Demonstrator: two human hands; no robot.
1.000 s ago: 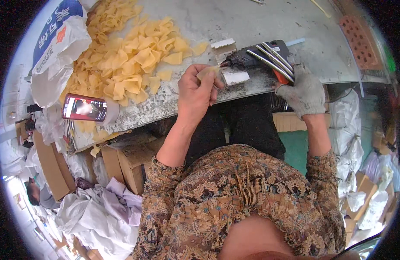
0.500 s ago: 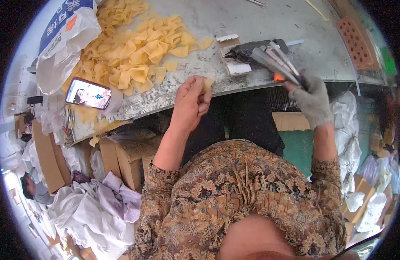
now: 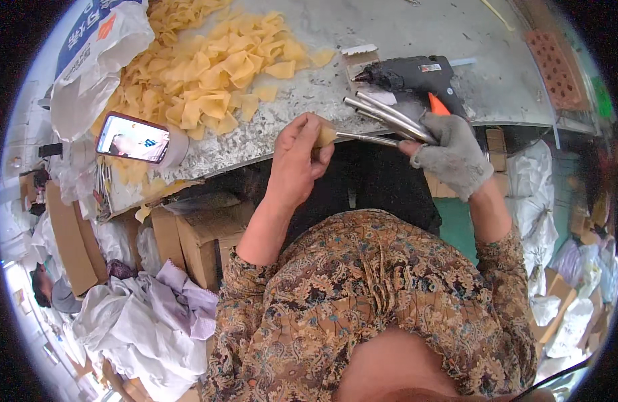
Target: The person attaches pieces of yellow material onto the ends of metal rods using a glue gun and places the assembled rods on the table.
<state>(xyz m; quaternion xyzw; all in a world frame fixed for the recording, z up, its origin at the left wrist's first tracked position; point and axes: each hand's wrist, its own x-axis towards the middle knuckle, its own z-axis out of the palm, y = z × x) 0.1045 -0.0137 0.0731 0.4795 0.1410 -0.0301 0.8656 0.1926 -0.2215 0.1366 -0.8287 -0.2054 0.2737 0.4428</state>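
My left hand (image 3: 297, 157) is bare and pinches a small yellowish translucent sheet piece (image 3: 326, 135) just over the table's near edge. In a grey glove, my right hand (image 3: 454, 155) grips several shiny metal tubes (image 3: 388, 116). One thinner metal rod (image 3: 366, 139) points left from the gloved fingers, and its end meets the yellow piece. Beyond the right hand lies a black glue gun (image 3: 406, 75) with an orange trigger, its nozzle over a torn bit of white cardboard (image 3: 360, 56). A large heap of similar yellow pieces (image 3: 212, 84) spreads left of centre.
A lit phone (image 3: 133, 139) leans on a round support at the table's left corner. Behind it hangs a white and blue sack (image 3: 98, 74). A reddish block with holes (image 3: 554, 70) stands far right. Cardboard boxes (image 3: 198, 241) and white bags are below the table (image 3: 302, 27).
My right hand has come left and lower, turning the tubes leftward; one rod now reaches the yellow piece. The glue gun, formerly partly covered, shows fully. My left hand has hardly moved.
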